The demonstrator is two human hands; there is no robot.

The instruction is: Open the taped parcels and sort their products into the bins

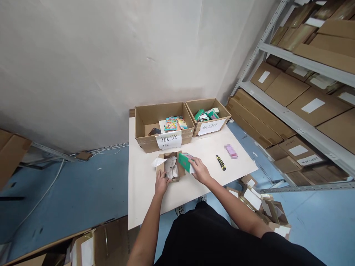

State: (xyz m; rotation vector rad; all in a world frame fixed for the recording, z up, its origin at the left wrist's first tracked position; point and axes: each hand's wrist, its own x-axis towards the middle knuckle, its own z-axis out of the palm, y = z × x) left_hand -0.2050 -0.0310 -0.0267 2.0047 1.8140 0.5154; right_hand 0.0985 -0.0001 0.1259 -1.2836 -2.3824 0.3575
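A small cardboard box (pixel 176 180) stands open on the white table, with crumpled white paper (pixel 171 168) inside it. My left hand (pixel 161 183) grips its near left side, fingers bent over the edge. In my right hand (pixel 200 171) is a green and white carton (pixel 184 162), held tilted beside the right flap of the open box. My right fingers are closed round the carton's right end. To the right of that hand lies a black and yellow box cutter (pixel 221 162). Farther right is a pink item (pixel 231 151), blurred out.
Two large labelled cardboard bins stand along the table's back: the left bin (pixel 144 144) holds booklets, the right bin (pixel 226 119) green cartons. Metal shelving (pixel 294 115) with boxes rises at right. Opened boxes (pixel 256 199) lie on the floor below the table's right edge.
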